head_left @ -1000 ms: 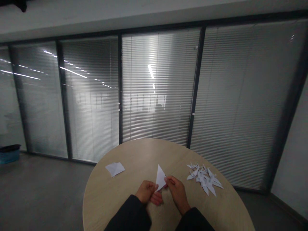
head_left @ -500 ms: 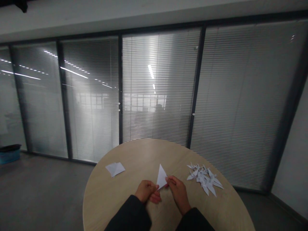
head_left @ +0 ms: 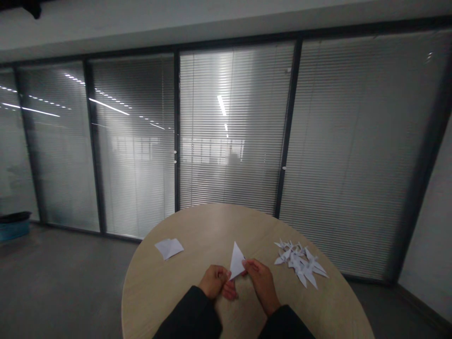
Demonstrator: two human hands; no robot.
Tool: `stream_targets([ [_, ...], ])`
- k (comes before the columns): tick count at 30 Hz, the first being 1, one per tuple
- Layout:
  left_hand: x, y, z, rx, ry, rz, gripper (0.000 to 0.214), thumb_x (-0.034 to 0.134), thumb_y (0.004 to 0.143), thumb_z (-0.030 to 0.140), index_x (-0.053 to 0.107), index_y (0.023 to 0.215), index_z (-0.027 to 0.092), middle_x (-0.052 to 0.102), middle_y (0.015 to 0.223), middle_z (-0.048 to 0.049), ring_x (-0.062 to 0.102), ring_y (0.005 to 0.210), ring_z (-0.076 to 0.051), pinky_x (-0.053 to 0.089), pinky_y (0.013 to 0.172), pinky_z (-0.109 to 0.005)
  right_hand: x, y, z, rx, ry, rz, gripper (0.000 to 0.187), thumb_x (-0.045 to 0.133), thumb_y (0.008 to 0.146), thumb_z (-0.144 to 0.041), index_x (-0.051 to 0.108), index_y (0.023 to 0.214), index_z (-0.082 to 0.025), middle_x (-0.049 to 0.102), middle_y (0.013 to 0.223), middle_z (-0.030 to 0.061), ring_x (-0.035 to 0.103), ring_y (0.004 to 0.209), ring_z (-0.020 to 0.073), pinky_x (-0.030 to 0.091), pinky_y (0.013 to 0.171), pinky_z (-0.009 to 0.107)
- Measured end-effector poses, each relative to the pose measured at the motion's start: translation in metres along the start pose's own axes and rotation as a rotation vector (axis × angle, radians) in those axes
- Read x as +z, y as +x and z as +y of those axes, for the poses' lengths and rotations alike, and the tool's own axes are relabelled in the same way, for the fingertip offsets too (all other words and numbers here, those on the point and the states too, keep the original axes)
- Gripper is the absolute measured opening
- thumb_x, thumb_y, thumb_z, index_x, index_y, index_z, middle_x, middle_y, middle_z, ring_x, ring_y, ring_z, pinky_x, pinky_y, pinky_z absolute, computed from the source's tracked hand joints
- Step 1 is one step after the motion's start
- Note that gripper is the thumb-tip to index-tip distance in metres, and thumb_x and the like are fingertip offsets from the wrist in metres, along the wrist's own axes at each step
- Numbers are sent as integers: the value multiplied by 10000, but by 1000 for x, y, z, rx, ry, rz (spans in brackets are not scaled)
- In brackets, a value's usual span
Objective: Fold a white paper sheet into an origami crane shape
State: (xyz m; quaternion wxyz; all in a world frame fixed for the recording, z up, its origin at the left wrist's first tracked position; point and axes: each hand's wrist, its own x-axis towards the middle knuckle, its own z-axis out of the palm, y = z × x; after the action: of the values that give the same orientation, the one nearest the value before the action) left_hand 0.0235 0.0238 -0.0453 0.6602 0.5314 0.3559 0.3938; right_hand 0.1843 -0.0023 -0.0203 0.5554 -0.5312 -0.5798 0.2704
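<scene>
A white paper folded into a pointed triangle (head_left: 236, 260) stands just above the round wooden table (head_left: 197, 226), tip pointing away from me. My left hand (head_left: 216, 282) pinches its lower left corner, fingers closed. My right hand (head_left: 260, 279) pinches the lower right edge, fingers closed too. Both arms wear dark sleeves.
A heap of several folded white paper figures (head_left: 301, 262) lies to the right of my hands. A creased flat sheet (head_left: 169, 247) lies on the table's left part. Glass walls with shut blinds (head_left: 233, 132) stand behind the table. A blue bin (head_left: 14, 225) sits at far left.
The folded triangle and both hands have barely shifted; the fingers only adjust slightly on the paper's lower edge.
</scene>
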Motion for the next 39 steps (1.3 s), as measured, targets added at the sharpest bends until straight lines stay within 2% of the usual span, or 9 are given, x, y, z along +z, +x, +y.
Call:
stream_targets([
  [8, 2, -3, 6, 14, -36, -5, 580, 715, 515, 641, 529, 702, 125, 627, 567, -59, 659, 521, -229, 510, 480, -329, -1, -2, -5, 9, 32, 3, 443, 539, 715, -610, 604, 607, -186, 664, 587, 40, 618, 621, 223, 448, 637, 298],
  [11, 2, -4, 10, 29, 7, 28, 584, 751, 466, 624, 509, 686, 140, 619, 567, -40, 650, 507, -223, 494, 434, -309, 0, -4, -7, 16, 17, -12, 439, 538, 717, -606, 606, 613, -185, 666, 585, 39, 618, 620, 222, 447, 635, 294],
  [15, 0, -3, 10, 46, 42, 53, 524, 782, 473, 552, 503, 639, 141, 606, 520, -36, 613, 437, -188, 447, 389, -266, 0, -4, -10, 24, -11, 1, 467, 524, 709, -637, 608, 604, -190, 674, 592, 45, 620, 627, 226, 441, 637, 293],
  [21, -2, 2, 4, 23, -11, 47, 491, 796, 492, 509, 524, 641, 129, 623, 504, -56, 633, 451, -215, 494, 453, -317, -1, -3, -11, 15, -32, -1, 495, 513, 699, -660, 593, 555, -193, 667, 582, 45, 610, 619, 220, 432, 631, 286],
  [28, -1, 0, 4, 34, -29, 40, 511, 797, 477, 537, 534, 626, 126, 635, 497, -50, 641, 457, -196, 487, 447, -272, -1, -2, -3, 13, 12, -23, 434, 541, 727, -590, 607, 590, -183, 664, 595, 37, 612, 627, 216, 434, 634, 284],
  [33, 0, 0, 5, 50, -50, 76, 578, 792, 407, 596, 525, 626, 132, 624, 481, -42, 634, 446, -194, 463, 417, -252, -1, -2, -4, -10, 32, -15, 448, 542, 724, -609, 608, 598, -184, 664, 594, 41, 611, 625, 220, 441, 626, 287],
  [39, 0, -1, 6, 71, -69, 64, 590, 766, 436, 621, 503, 671, 148, 617, 493, -26, 638, 455, -200, 475, 441, -270, -2, -4, -10, -3, 59, -24, 436, 535, 737, -594, 610, 610, -183, 673, 609, 48, 619, 644, 228, 447, 650, 294],
])
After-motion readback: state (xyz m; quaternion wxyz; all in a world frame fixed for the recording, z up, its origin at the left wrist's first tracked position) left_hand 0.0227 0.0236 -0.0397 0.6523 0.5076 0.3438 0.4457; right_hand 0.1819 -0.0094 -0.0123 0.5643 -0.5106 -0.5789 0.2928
